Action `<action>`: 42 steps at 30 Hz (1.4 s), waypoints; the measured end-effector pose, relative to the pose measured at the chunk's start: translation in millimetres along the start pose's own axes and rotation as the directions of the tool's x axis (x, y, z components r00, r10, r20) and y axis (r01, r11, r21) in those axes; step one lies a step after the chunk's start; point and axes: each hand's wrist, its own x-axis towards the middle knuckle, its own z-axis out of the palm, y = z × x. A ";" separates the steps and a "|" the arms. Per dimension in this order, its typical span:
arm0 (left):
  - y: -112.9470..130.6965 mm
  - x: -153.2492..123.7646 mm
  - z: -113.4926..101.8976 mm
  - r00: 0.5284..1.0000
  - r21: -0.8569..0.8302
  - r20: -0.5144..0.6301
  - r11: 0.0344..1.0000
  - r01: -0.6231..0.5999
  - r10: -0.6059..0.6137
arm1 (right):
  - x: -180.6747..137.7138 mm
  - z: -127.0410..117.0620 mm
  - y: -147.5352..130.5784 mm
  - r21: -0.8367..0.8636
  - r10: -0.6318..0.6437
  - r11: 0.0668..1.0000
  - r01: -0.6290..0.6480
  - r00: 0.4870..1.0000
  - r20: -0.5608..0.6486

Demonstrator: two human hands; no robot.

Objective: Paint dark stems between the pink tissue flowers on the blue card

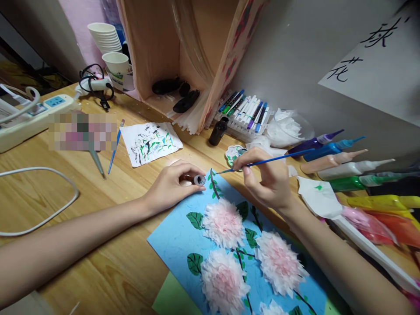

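My right hand is closed in a pinch on a thin blue paintbrush. Its tip points left, over the top edge of a blue card bearing pink tissue-paper flowers and painted green leaves. My left hand rests on the wooden table at the card's top left corner. Its fingers are curled round a small clear bottle with a white cap, which lies on its side. A small paint palette sits just behind the brush.
Paint tubes lie in a row at the right. A rack of markers, a black bottle, crumpled tissue, a paint-smeared paper, spare brushes, paper cups, a power strip and a white cable surround the card.
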 end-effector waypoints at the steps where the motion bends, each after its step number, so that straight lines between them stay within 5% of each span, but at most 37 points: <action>1: -0.4 0.1 0.1 1.000 0.005 -0.001 1.000 0.000 0.000 | 0.9 0.9 -0.7 -0.011 -0.022 1.000 0.023 0.999 0.024; 42: -2.3 -0.6 0.6 1.000 -0.001 -0.005 1.000 -0.002 0.002 | -1.0 9.4 -3.6 -0.026 -0.149 0.988 0.155 0.975 0.165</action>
